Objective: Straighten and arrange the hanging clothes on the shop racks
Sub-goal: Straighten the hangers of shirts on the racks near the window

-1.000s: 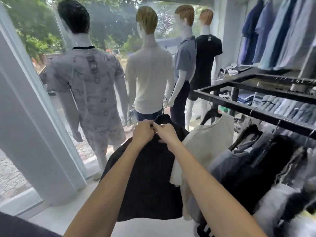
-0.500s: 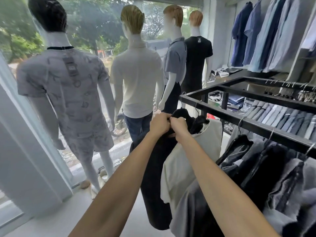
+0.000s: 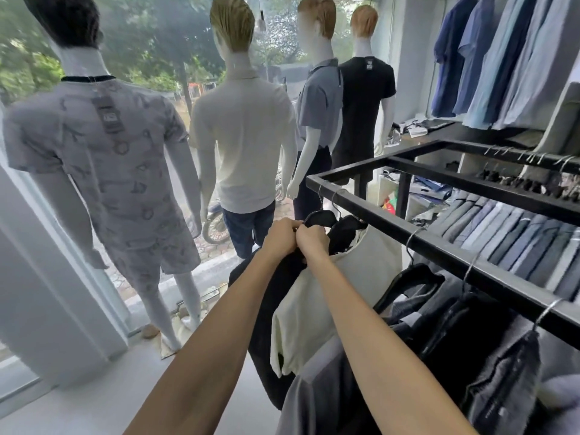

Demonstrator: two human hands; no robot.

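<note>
A black garment (image 3: 266, 296) hangs edge-on at the near end of the black metal rack (image 3: 439, 246), on a black hanger (image 3: 320, 216) hooked over the rail. Both hands meet at its collar: my left hand (image 3: 281, 235) and my right hand (image 3: 312, 240) each grip the black fabric there, knuckles touching. Right behind it hangs a cream shirt (image 3: 317, 299) on another black hanger (image 3: 348, 226). Further along the rail hang dark grey and black clothes (image 3: 470, 334).
Several dressed mannequins (image 3: 248, 127) stand at the shop window (image 3: 150, 32) to the left and ahead. Folded trousers (image 3: 514, 237) fill the rack's inner shelf. Blue shirts (image 3: 508, 58) hang on the right wall. White floor (image 3: 78, 403) lies at lower left.
The black garment has turned from facing me flat to hanging edge-on beside the cream shirt, and both hands moved right and up with its collar toward the rail.
</note>
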